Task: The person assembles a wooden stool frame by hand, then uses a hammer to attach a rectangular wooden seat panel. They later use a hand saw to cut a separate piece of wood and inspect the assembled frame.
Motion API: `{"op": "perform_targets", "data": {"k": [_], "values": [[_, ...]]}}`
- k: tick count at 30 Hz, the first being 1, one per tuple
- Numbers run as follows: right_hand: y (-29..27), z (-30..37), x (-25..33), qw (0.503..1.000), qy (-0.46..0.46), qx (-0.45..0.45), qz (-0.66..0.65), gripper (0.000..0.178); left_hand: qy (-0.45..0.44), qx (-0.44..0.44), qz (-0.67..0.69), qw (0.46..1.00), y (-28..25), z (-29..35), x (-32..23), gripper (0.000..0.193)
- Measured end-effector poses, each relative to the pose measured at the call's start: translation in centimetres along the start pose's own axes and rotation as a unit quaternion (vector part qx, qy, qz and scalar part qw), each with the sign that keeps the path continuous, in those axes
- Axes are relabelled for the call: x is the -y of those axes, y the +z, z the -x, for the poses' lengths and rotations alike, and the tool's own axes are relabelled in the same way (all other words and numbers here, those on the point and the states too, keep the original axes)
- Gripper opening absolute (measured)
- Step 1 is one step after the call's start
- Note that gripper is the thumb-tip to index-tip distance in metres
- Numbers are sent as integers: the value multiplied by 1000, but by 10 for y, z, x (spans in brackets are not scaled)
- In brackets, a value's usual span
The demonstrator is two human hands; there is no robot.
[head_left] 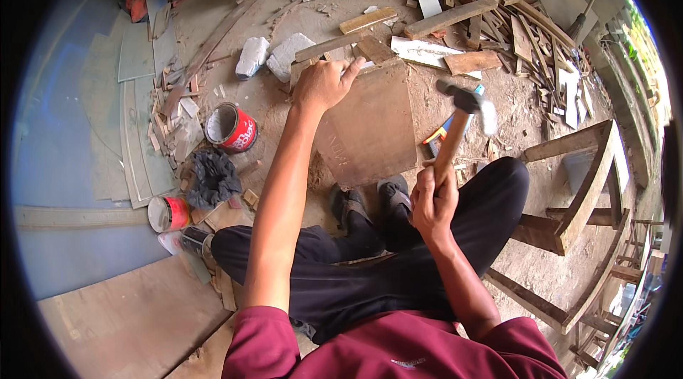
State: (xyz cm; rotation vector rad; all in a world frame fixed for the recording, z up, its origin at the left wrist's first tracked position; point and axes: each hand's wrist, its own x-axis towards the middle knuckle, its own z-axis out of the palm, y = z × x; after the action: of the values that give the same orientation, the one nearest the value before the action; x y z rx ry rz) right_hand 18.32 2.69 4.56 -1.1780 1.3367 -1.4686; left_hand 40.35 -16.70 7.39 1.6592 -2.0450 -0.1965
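Between my knees stands a brown wooden box [366, 123] with a flat plywood face toward me. My left hand [327, 85] grips its upper edge, the fingers curled over the top and the thumb pointing right. Whether a nail or other small piece is pinched there cannot be made out. Off to the right, my right hand [435, 201] is closed around the wooden handle of a claw hammer [453, 138]. The hammer is raised, its dark head up and blurred by motion, apart from the box. Behind it on the ground lies a handsaw [435, 135] with an orange-and-black handle, partly hidden.
On the left are a red paint can [240, 131], a second can [169, 214] and a crumpled black bag [213, 178]. Two whitish blocks [288, 53] lie beyond the box. Scrap wood [526, 30] is heaped far right. A wooden frame [580, 194] stands by my right knee.
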Motion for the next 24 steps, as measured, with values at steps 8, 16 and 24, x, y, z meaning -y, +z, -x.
{"op": "perform_targets", "data": {"k": [8,16,24], "values": [[1,-65,-78,963,-229,-19,143,23,-12,1,-24,1000,11,-13,-29,65],[8,-12,-33,965,11,-25,-260,45,-91,-30,-61,993,13,-11,-6,60],[44,-52,-71,976,-170,51,-129,59,-59,-36,-48,996,13,-1,-1,57]]}}
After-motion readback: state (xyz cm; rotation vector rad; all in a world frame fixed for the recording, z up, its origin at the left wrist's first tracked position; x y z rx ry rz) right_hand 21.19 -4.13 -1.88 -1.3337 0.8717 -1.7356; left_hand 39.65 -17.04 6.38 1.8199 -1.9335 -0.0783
